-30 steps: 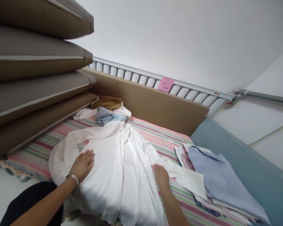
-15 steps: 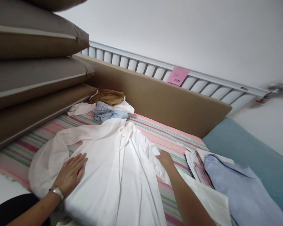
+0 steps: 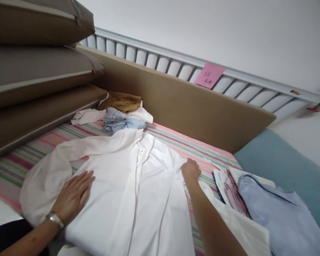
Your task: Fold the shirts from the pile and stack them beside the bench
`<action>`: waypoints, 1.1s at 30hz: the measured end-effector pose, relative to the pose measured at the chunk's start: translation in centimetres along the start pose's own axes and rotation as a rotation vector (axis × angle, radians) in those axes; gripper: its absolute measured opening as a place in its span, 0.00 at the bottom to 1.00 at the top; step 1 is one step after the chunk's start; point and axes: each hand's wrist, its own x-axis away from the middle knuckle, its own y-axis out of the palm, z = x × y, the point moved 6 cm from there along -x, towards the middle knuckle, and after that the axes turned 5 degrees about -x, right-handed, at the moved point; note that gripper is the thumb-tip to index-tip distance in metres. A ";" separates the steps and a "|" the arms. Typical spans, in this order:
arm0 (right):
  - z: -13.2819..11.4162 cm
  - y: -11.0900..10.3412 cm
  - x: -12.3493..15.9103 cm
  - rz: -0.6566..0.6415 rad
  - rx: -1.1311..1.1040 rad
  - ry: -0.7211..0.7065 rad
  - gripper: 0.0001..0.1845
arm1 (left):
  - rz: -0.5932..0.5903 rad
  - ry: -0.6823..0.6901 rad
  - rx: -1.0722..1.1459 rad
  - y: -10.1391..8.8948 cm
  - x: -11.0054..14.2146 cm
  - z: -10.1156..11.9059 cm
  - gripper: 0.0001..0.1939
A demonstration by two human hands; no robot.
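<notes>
On the left half of the white shirt (image 3: 109, 192), our left hand (image 3: 75, 193) lies flat, fingers stretched out side by side and pressed to the cloth, gripping nothing. At its far right edge, near the shoulder, our right hand (image 3: 191, 170) is curled with a bit of the shirt in its grasp, and creases run toward the fist. A silver watch (image 3: 55, 218) sits on our left wrist.

The shirt lies spread in front of us, its collar pointing away and its lower part running toward us out of view. Its long axis follows the button strip, leaning slightly right toward the collar. One sleeve bows out to the left; on the right, white cloth passes behind our right forearm.

Under it is a striped sheet (image 3: 216, 149). Just beyond the collar we see crumpled blue cloth (image 3: 114, 120) and a brown garment (image 3: 121, 102); to the right, a folded blue shirt (image 3: 282, 217) tops a pile. Farther out stand a brown board (image 3: 176, 103), a rail (image 3: 142, 57) bearing a pink note (image 3: 209, 74), and stacked mattresses (image 3: 37, 69) at left.
</notes>
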 end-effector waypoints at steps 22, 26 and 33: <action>-3.1 2.9 21.8 -0.131 -0.140 -0.859 0.25 | 0.068 0.003 0.049 -0.8 -0.3 0.6 0.20; 6.6 2.2 19.7 -0.025 -0.174 -0.369 0.25 | 0.076 -0.003 0.037 -1.3 -0.5 0.9 0.19; 9.4 -0.3 25.1 -0.039 -0.540 0.021 0.32 | 0.068 -0.021 0.055 -1.2 -0.5 0.8 0.20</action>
